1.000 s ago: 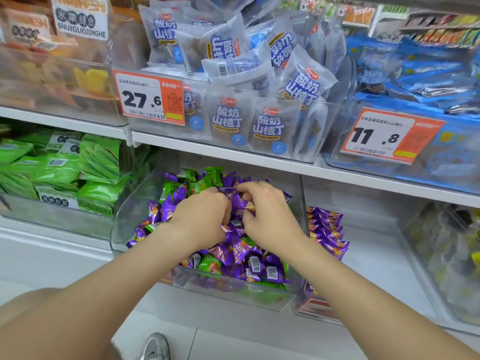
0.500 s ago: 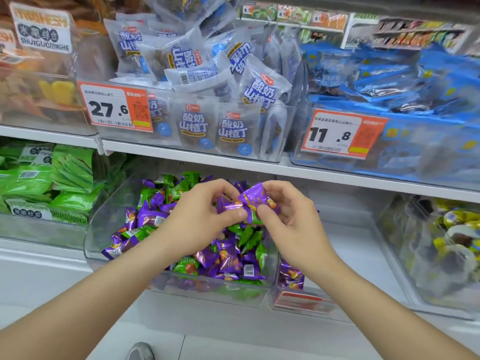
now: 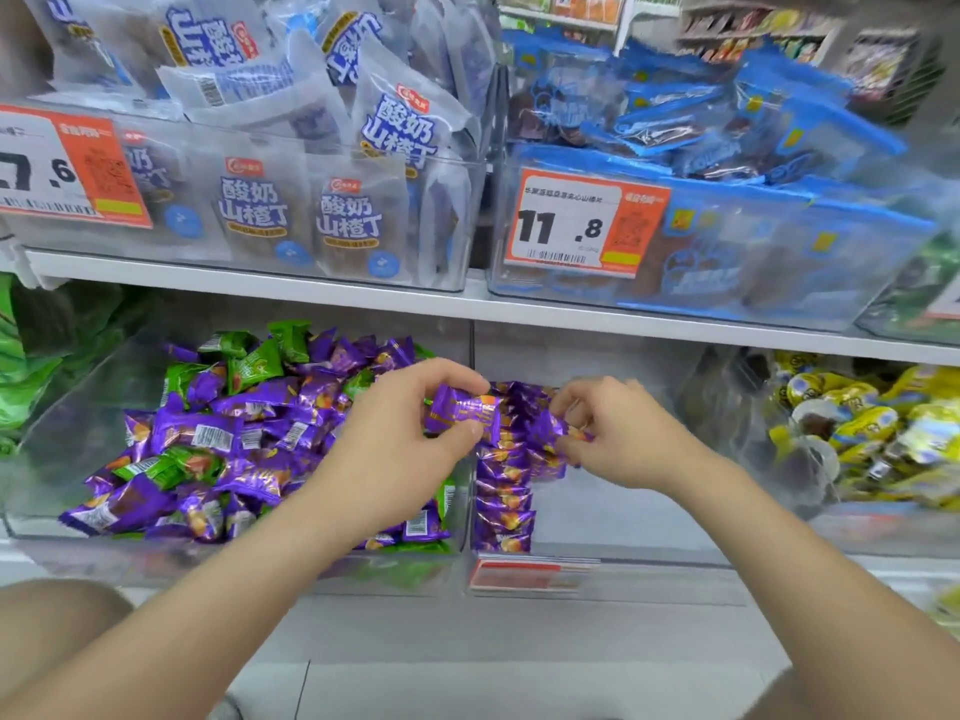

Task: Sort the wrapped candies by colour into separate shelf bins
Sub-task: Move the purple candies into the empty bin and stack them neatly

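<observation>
Now apart: left hand pinching one crinkly purple candy, right hand a second candy

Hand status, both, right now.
Left hand: closed, pinching a purple candy between thumb and fingers.
Right hand: closed, pinching a second purple candy, which is slightly blurred.

- A purple candy was pinched in the left hand, and a second purple candy in the right hand.
- Mixed candies, purple and green, were heaped in the left bin.
- A purple row lined the right bin.
</observation>
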The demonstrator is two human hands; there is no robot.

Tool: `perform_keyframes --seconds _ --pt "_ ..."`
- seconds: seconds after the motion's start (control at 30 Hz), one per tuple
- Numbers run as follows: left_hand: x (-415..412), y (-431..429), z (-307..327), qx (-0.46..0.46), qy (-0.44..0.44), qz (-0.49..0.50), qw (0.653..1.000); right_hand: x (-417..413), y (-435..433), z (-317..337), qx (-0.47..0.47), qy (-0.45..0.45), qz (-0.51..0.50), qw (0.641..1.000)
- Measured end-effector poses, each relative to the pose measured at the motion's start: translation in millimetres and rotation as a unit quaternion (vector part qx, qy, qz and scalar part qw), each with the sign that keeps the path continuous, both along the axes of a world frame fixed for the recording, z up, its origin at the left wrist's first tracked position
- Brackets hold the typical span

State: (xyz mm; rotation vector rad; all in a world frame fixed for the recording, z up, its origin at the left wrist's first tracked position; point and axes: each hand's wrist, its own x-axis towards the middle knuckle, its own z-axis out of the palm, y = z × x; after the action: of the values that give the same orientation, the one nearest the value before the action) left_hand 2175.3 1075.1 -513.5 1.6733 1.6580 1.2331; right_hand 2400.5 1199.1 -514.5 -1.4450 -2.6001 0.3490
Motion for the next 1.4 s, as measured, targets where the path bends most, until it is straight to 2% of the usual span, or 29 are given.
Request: perform_keyframes --seconds 0.07,0.2,0.37,0.57,0.7,0.83,0.9,0.93,1.0,1.07,1.13,1.2,1.27,1.33,1.4 --pt "5 6 -3 0.009 0.000 0.004 1.000 8 9 -12 -0.020 -0.054 0.026 0.998" --pt "12 12 -8 -0.006 0.009 0.005 1.000 11 15 -24 -0.006 -0.099 0.055 0.994" --pt "17 12 -11 -0.004 0.021 0.011 1.000 1 15 -34 0.000 -0.124 0.067 0.990" --pt "17 12 -12 0.001 0.038 0.009 0.999 -5 15 -38 0.061 -0.142 0.051 0.987" --pt "20 9 -11 0.010 0.068 0.008 0.998 -2 17 -40 0.045 -0.137 0.052 0.988" --pt "20 5 -9 0.027 0.091 0.016 0.995 5 15 -32 0.027 -0.060 0.028 0.997" --pt "21 5 -8 0.031 0.083 0.014 0.996 5 9 -21 0.031 0.049 0.020 0.998" --pt "21 5 -7 0.033 0.079 0.010 0.996 4 2 -12 0.001 0.134 0.015 0.991" --pt "24 6 -5 0.038 0.069 -0.003 0.997 2 -15 5 -0.138 0.287 0.031 0.947" --pt "27 6 -4 0.044 0.062 -0.017 0.997 2 -29 15 -0.226 0.327 0.080 0.914" --pt "30 6 -5 0.054 0.087 -0.014 0.995 3 -32 14 -0.227 0.315 0.107 0.915" --pt "31 7 -10 0.072 0.149 -0.009 0.986 8 -25 12 -0.205 0.317 0.091 0.921" --pt "32 7 -17 0.077 0.193 -0.003 0.978 18 -12 7 -0.153 0.289 0.059 0.943" --pt "30 7 -24 0.069 0.211 0.027 0.975 31 2 -3 -0.086 0.187 0.031 0.978" --pt "26 8 -27 0.049 0.219 0.045 0.973 40 11 -14 -0.060 0.069 0.032 0.995"
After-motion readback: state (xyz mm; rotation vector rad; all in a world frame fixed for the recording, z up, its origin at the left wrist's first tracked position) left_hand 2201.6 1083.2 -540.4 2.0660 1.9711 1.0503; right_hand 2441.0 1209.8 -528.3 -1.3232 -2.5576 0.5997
